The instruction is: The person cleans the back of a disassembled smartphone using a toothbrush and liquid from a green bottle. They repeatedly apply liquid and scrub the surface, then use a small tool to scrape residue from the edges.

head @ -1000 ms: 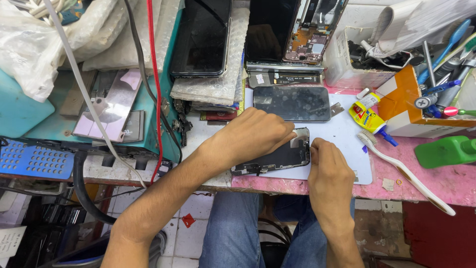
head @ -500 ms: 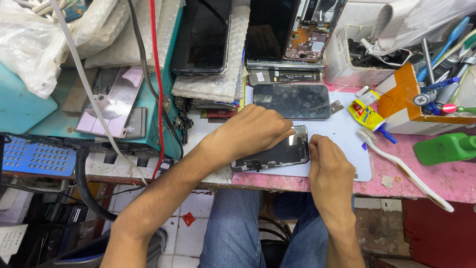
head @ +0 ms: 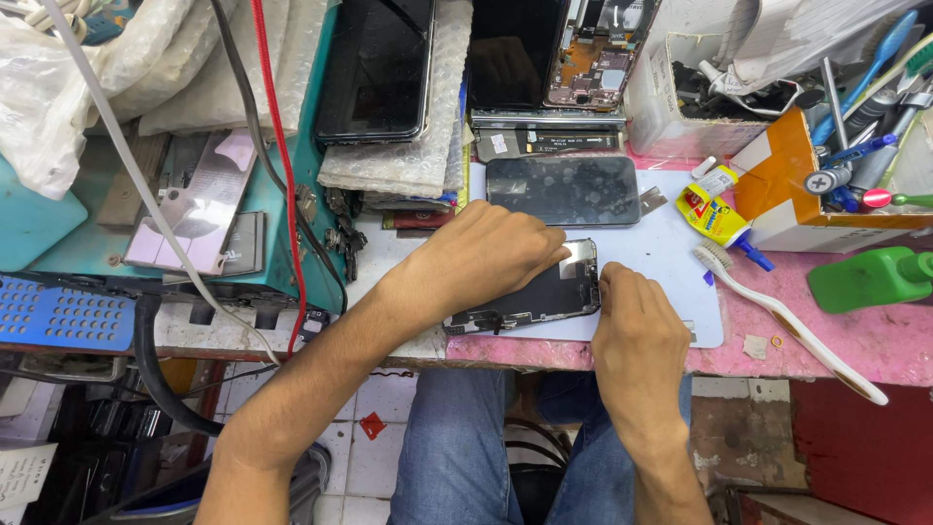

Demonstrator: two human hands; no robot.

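An opened phone body lies face down on a white mat at the bench's front edge. My left hand rests on top of it, fingers pressing its upper right corner. My right hand sits just right of the phone, fingertips pinched at its right edge; whether it holds a small tool is hidden. A dark phone screen lies on the mat just behind.
A white toothbrush, a yellow glue tube and a green bottle lie to the right on the pink bench. An orange box of tools stands behind them. Phones on bubble wrap and cables fill the left.
Both hands stay on the phone, with only slight shifts of the fingers at its right end.
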